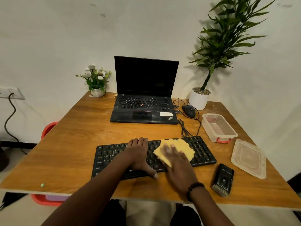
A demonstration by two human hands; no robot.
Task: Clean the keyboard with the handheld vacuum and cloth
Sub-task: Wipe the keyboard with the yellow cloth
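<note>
Where the wooden table nears the wall, an open black laptop stands; black keyboard lies near the front edge. Left hand rests flat on the keys, fingers straight, thumb over the near edge, gripping nothing. Right hand, blurred, presses open-palmed on yellow cloth spread over the keys. Handheld vacuum lies just right of the keyboard

White scuffed wall behind a wooden table, wall socket at left with a dark cable trailing down (blurred lower), tall potted plant and small flower pot at the table's far edge, red stool below left.
</note>
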